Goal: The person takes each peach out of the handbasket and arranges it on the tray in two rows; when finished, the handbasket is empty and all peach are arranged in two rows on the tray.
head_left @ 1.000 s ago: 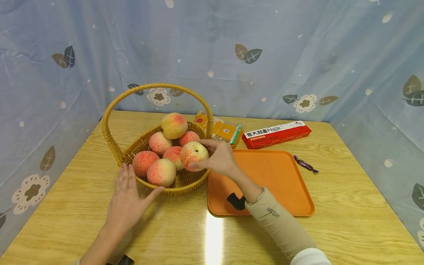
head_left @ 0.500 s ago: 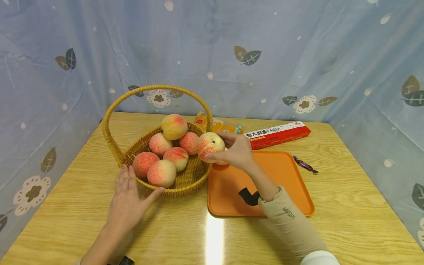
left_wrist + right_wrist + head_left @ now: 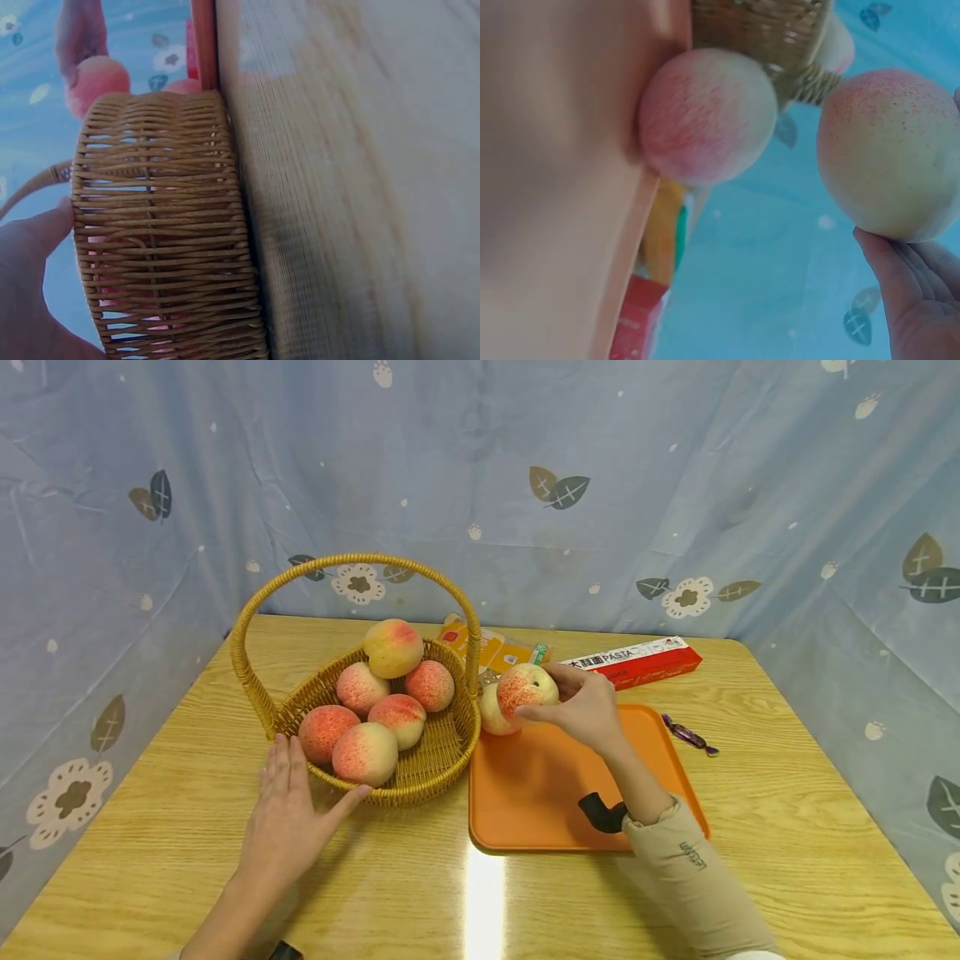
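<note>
My right hand (image 3: 588, 708) grips a pale peach (image 3: 527, 692) with a red-speckled side, held above the orange tray (image 3: 525, 818). Another peach (image 3: 709, 116) rests on the tray's far left corner, partly hidden behind the held one in the head view. To the left stands a wicker basket (image 3: 431, 789) with a tall arched handle, several peaches (image 3: 365, 753) inside it. My left hand (image 3: 288, 814) rests against the basket's near left rim, fingers stretched out along it and thumb (image 3: 52, 223) at the edge.
Behind the tray lie a red and white pasta box (image 3: 652, 664) and a yellow-orange packet (image 3: 498, 650). A purple wrapped candy (image 3: 688, 735) lies on the table right of the tray. A patterned blue curtain (image 3: 465, 485) closes off the back and sides.
My right hand has carried the peach rightward, out from over the basket to above the tray. The peach on the tray has come into view. My left hand stays at the rim.
</note>
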### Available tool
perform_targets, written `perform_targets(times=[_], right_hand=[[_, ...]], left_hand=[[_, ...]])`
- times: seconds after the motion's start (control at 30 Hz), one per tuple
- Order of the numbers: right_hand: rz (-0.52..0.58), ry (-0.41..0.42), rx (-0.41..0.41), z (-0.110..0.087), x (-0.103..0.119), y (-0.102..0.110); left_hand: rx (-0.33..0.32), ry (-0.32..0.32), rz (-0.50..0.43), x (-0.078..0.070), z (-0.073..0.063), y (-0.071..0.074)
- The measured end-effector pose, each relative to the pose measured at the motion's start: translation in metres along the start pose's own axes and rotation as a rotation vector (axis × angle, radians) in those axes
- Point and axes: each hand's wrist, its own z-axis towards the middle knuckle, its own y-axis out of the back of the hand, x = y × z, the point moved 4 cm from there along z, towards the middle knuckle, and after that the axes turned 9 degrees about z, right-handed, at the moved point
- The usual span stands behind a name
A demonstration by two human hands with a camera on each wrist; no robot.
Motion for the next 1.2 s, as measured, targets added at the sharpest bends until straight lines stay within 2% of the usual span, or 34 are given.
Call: perform_targets(times=[0.33,0.67,1.0,1.2], right_hand=[[-0.044,-0.015,-0.029,0.000,-0.017,0.014],[-0.272,-0.029,-0.113,0.008,-0.028,0.029],[-0.369,-0.129,-0.052,0.015,-0.048,0.026],[-0.436,-0.146,-0.026,0.020,-0.056,0.023]], left_hand=[[-0.003,0.004,0.004,0.002,-0.002,0.000],[0.004,0.007,-0.006,0.000,0.000,0.001],[-0.004,0.002,0.005,-0.001,0.000,0.001],[-0.006,-0.001,0.002,-0.001,0.000,0.001]])
